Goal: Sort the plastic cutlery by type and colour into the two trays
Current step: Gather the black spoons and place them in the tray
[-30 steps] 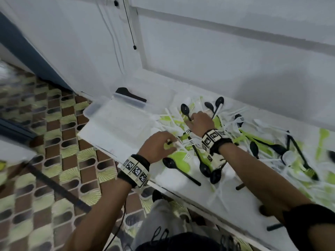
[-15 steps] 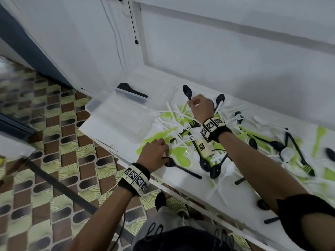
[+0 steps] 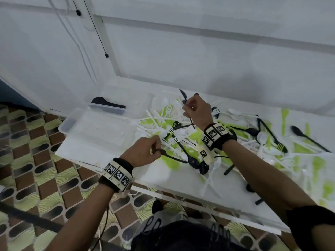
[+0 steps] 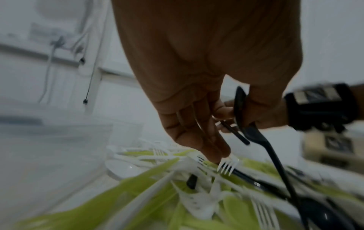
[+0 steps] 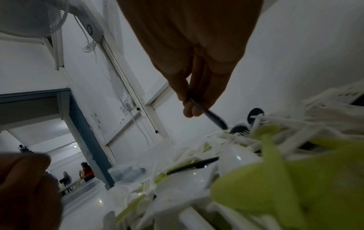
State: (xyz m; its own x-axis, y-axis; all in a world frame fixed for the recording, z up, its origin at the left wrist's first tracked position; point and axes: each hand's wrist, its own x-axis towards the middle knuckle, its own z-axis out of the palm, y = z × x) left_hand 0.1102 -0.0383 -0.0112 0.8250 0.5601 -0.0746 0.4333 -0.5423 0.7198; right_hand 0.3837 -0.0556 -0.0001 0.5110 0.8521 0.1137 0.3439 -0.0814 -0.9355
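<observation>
My right hand [image 3: 190, 109] pinches a black spoon [image 3: 183, 95] held upright above the pile, bowl up; the right wrist view shows my fingers [image 5: 189, 105] pinching its handle [image 5: 208, 113]. My left hand [image 3: 153, 151], near the table's front edge, grips the bowl end of a second black spoon [image 3: 174, 158], whose handle points right. Mixed white and black forks and spoons [image 3: 174, 127] lie heaped between my hands. A clear tray [image 3: 97, 131] stands left of the pile. Behind it a second clear tray [image 3: 116, 110] holds black cutlery [image 3: 107, 104].
The white and green table [image 3: 181, 180] runs along a white wall [image 3: 199, 60]. More cutlery spreads to the right, with a black spoon [image 3: 299, 132] at the far right. Patterned floor tiles [image 3: 36, 160] lie left of and below the table edge. Cords [image 3: 106, 55] hang on the wall.
My right hand has lifted its black spoon up off the pile. My left hand moved from the pile to the black spoon near the front edge and took hold of it.
</observation>
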